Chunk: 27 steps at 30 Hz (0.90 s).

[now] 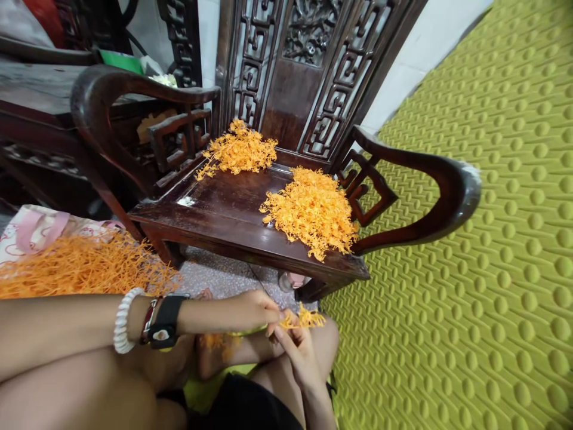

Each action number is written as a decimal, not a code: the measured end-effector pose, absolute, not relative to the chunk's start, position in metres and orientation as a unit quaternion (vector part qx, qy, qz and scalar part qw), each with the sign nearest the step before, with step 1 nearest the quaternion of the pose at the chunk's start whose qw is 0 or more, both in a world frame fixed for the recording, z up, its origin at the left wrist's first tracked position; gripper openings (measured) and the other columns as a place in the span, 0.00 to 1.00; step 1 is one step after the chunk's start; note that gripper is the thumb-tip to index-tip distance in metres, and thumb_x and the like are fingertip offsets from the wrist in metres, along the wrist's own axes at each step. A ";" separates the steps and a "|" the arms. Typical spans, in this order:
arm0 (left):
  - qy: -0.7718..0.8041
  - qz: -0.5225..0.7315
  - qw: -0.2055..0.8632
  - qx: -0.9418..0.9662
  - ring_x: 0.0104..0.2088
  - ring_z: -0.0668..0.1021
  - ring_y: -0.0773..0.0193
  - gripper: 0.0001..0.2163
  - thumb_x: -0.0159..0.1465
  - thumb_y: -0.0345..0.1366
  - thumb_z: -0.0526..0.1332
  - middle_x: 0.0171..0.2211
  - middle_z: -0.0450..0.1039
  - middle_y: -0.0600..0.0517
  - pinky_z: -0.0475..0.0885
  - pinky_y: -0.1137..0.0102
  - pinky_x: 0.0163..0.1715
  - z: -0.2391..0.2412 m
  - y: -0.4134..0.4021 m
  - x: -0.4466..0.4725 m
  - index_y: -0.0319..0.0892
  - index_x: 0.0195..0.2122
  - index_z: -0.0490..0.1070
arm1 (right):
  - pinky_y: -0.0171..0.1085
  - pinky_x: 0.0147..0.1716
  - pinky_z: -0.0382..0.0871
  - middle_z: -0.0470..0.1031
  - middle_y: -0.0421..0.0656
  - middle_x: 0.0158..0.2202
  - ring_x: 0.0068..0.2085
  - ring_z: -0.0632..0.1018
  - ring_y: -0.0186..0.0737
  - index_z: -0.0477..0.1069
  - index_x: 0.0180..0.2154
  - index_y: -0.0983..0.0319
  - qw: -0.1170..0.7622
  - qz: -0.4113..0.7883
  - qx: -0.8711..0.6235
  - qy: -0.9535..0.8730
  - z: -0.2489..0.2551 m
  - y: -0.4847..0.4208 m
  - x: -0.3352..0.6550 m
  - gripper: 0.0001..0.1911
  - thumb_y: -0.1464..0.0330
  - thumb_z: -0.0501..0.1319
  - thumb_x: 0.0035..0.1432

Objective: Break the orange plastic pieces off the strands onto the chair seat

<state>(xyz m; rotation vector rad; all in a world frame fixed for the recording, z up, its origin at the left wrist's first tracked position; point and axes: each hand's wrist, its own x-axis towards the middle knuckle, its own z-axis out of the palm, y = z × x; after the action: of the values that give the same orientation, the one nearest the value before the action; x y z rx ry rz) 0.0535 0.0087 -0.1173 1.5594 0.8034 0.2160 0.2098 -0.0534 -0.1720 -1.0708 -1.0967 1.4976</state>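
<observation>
My left hand point(258, 309) reaches in from the left, its fingers closed at the stem end of a small orange frilly sprig point(308, 318). From below, my right hand point(299, 349) pinches the same sprig between thumb and fingers; the fingertips of both hands meet there. Its feathery, branching end sticks out to the right above my knee. On the wooden chair seat point(215, 203) lie two heaps of similar sprigs: a larger right heap point(313, 212) and a smaller back-left heap point(244, 149). Thin orange strands form a loose pile point(85, 266) at the lower left.
A pink-and-white patterned bag point(38, 230) lies beside the strand pile. Curved armrests point(430, 179) flank the seat, and a carved backrest point(290, 95) rises behind. Yellow-green bumpy padding point(470, 298) covers the right side. A dark wooden table point(40, 89) stands at the left.
</observation>
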 end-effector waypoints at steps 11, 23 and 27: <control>0.297 0.100 0.586 0.747 0.23 0.62 0.71 0.13 0.63 0.33 0.50 0.19 0.59 0.58 0.57 0.75 0.26 -0.081 0.000 0.042 0.39 0.20 0.62 | 0.36 0.29 0.64 0.69 0.40 0.24 0.26 0.69 0.35 0.69 0.29 0.61 0.542 0.604 -0.344 -0.472 -0.172 -0.052 0.213 0.16 0.54 0.63 0.51; 0.294 0.124 0.517 0.794 0.26 0.67 0.70 0.16 0.68 0.36 0.49 0.23 0.68 0.55 0.58 0.76 0.26 -0.057 -0.002 0.028 0.37 0.28 0.71 | 0.32 0.20 0.59 0.66 0.37 0.20 0.20 0.64 0.29 0.68 0.22 0.61 0.615 0.650 -0.307 -0.324 -0.133 -0.043 0.181 0.13 0.61 0.67 0.49; 0.291 0.135 0.501 0.804 0.27 0.67 0.71 0.14 0.68 0.35 0.49 0.25 0.69 0.55 0.58 0.75 0.28 -0.037 -0.006 0.025 0.36 0.31 0.71 | 0.29 0.21 0.62 0.70 0.37 0.22 0.23 0.69 0.28 0.73 0.24 0.60 0.672 0.622 -0.289 -0.279 -0.117 -0.043 0.181 0.07 0.65 0.69 0.46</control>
<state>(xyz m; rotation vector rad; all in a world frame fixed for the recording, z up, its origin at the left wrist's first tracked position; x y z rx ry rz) 0.0254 -0.0063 -0.0365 1.9429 0.7044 0.3252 0.1812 -0.0428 -0.1175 -0.6503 -0.6280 1.4019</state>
